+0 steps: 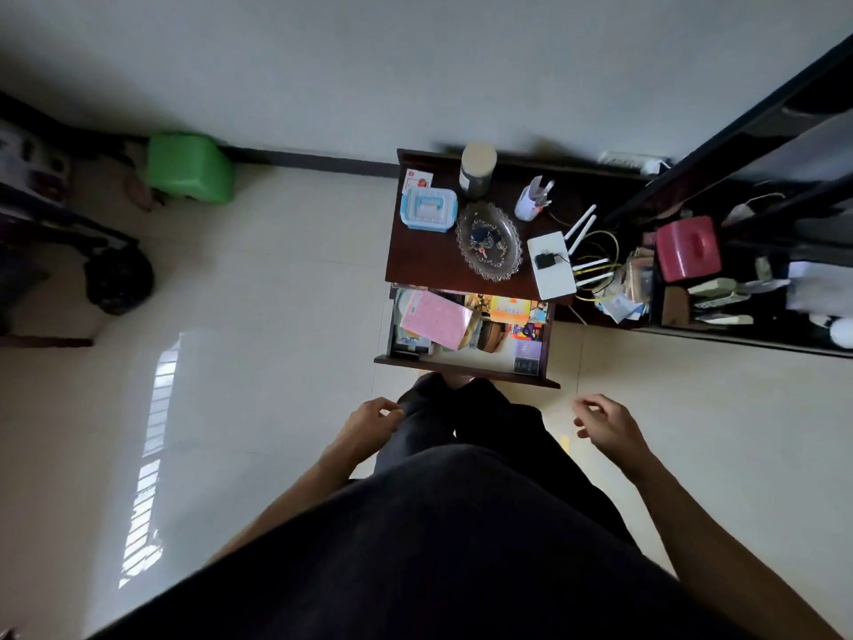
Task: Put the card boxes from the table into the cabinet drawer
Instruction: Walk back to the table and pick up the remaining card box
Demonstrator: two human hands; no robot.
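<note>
Your left hand and right hand both hang loosely curled and empty in front of the open cabinet drawer, which already holds colourful card boxes. On the cabinet top, a small red-and-white box at 11 o'clock may be left; I can't tell if it counts.

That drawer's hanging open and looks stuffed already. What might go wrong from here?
1. The open drawer is crowded with a pink sheet and boxes, so more may jam it when it is shut.
2. Its front edge sticks out right at the legs, easy to bump.
3. Both hands, left and right, are empty; reaching over the glass dish could knock it.
</note>
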